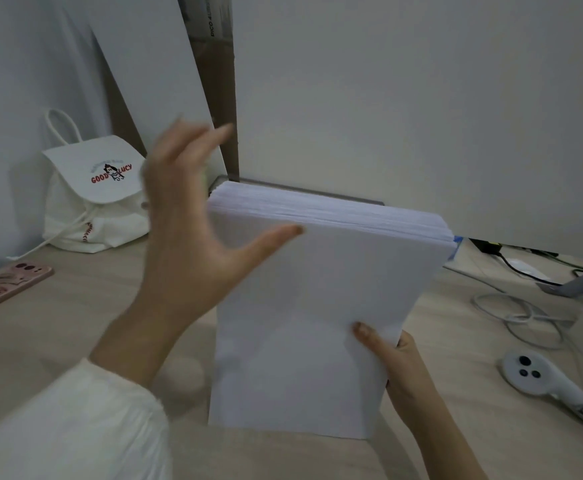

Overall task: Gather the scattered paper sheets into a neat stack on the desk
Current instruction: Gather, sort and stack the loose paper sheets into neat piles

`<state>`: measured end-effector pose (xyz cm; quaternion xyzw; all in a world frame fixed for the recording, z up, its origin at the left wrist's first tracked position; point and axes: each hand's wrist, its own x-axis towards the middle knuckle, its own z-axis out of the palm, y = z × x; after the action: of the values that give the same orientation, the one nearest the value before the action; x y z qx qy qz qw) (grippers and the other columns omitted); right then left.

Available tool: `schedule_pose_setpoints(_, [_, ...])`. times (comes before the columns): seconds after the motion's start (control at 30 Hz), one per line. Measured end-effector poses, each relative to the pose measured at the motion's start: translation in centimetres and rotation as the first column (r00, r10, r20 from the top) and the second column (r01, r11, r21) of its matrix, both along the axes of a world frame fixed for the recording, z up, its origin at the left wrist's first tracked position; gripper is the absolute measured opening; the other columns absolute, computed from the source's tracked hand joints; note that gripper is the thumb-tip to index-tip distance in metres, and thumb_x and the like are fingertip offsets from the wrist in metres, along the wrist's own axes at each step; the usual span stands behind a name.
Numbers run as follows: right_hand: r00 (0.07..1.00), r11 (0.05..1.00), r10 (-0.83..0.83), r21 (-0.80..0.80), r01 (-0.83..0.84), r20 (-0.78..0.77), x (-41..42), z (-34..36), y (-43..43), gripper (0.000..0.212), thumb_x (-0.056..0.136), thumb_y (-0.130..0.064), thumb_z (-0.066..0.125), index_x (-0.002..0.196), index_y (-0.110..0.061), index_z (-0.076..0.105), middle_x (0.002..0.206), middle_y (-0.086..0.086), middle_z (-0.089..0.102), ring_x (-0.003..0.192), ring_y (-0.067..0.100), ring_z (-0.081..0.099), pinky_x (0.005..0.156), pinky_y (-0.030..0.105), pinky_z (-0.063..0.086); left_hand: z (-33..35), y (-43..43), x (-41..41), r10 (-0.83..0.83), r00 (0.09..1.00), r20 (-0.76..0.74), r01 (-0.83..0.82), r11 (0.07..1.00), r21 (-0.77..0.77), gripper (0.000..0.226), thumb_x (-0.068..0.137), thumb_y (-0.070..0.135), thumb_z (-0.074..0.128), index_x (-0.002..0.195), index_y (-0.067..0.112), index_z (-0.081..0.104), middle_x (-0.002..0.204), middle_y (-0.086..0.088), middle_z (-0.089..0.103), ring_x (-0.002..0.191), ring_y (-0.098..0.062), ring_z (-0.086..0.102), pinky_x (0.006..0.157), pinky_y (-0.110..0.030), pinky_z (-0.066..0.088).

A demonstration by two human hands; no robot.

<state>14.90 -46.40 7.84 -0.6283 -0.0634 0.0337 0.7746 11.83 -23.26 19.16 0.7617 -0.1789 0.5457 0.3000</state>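
While I stand the paper stack upright on the worktop, its bottom edge is down on the pale wood and its broad white face is turned toward me. The top edge shows many sheets lying nearly flush.

My right grip holds the stack at its lower right edge: the thumb presses on the front sheet and the fingers curl round behind, out of sight.

My left grip is wide, fingers spread and straight, holding nothing. It is beside the stack's upper left corner, blurred. The thumb reaches across the front sheet near the top; whether it touches the paper I cannot tell. A white sleeve covers that forearm.

To the left of the stack, well apart, a white drawstring backpack with red lettering sits against the wall. Nearer me on that same side lies a phone in a pink case, flat on the worktop.

To the right of the stack lies a white handheld controller with dark buttons. Beyond it are loops of pale cable.

Behind the stack a large white board stands upright. A strip of brown cardboard shows beside it, above the stack's top left corner.
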Motion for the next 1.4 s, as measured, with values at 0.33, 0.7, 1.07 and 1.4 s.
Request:
schedule_pose_setpoints(0.33, [0.999, 0.999, 0.035, -0.001, -0.035, 0.006, -0.3, 0.1, -0.1, 0.035, 0.060, -0.029, 0.080, 0.091, -0.014, 0.072, 0.086, 0.003, 0.077, 0.075, 0.021, 0.073, 0.060, 0.027, 0.058, 5.8, -5.4, 3.6, 0.269, 0.740, -0.616, 0.189, 0.796, 0.575, 0.057, 0.072, 0.062, 0.063, 0.116, 0.029, 0.046, 0.105, 0.011, 0.057, 0.090, -0.014, 0.052, 0.068, -0.028, 0.037])
schedule_pose_setpoints(0.7, [0.992, 0.972, 0.088, -0.211, -0.106, -0.094, -1.2, -1.7, -3.2, 0.088, 0.024, -0.058, 0.087, 0.095, -0.008, 0.070, 0.087, 0.005, 0.076, 0.076, 0.020, 0.073, 0.059, 0.023, 0.056, 6.1, -1.8, 0.1, 0.093, 0.787, -0.610, 0.232, 0.871, 0.433, 0.040, 0.078, 0.057, 0.057, 0.090, 0.020, 0.067, 0.064, 0.007, 0.055, 0.071, -0.018, 0.053, 0.068, -0.033, 0.043])
schedule_pose_setpoints(1.07, [0.987, 0.997, -0.050, 0.062, 0.041, 0.150, 1.2, 3.4, -3.8, 0.024, 0.068, -0.024, 0.064, 0.091, -0.020, 0.069, 0.082, -0.004, 0.076, 0.072, 0.011, 0.071, 0.061, 0.025, 0.058, -5.9, 3.6, -1.0, -0.528, 0.662, -0.532, 0.030, 0.729, -0.684, 0.034, 0.062, 0.045, 0.080, 0.083, 0.021, 0.069, 0.079, 0.011, 0.075, 0.072, -0.008, 0.071, 0.060, -0.020, 0.057])
schedule_pose_setpoints(1.4, [0.999, 0.999, -0.014, -0.031, 0.015, 0.029, 2.5, 0.6, -3.9, 0.030, 0.066, -0.017, 0.065, 0.095, -0.021, 0.064, 0.081, -0.004, 0.075, 0.071, 0.012, 0.071, 0.060, 0.027, 0.059, -11.7, 3.5, 0.6, -0.684, 0.570, -0.456, 0.011, 0.562, -0.827, 0.086, 0.022, 0.066, 0.083, 0.096, 0.026, 0.066, 0.091, 0.009, 0.075, 0.079, -0.010, 0.072, 0.056, -0.018, 0.053])
